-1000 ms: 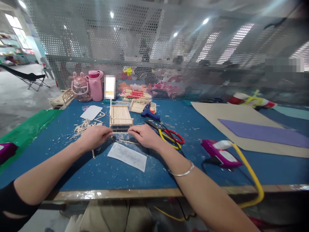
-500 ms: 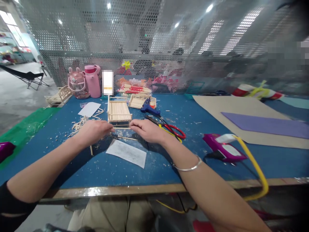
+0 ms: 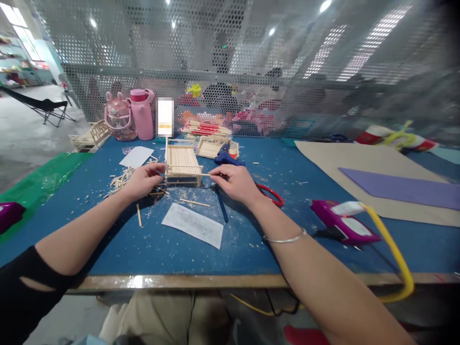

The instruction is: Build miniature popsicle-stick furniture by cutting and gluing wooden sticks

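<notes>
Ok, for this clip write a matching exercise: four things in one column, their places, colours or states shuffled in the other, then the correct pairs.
Things:
1. slatted stick frame
2. purple sheet
3. right hand
4. tall bottle

Places, colours, states:
A. pinching a thin stick
B. pink
C. between left hand and right hand
D. lying over a beige sheet

Pairs: 1-C, 2-D, 3-A, 4-B

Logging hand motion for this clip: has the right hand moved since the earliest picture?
Yes: judged against the white paper, the right hand has shifted rightward and slightly farther forward.
</notes>
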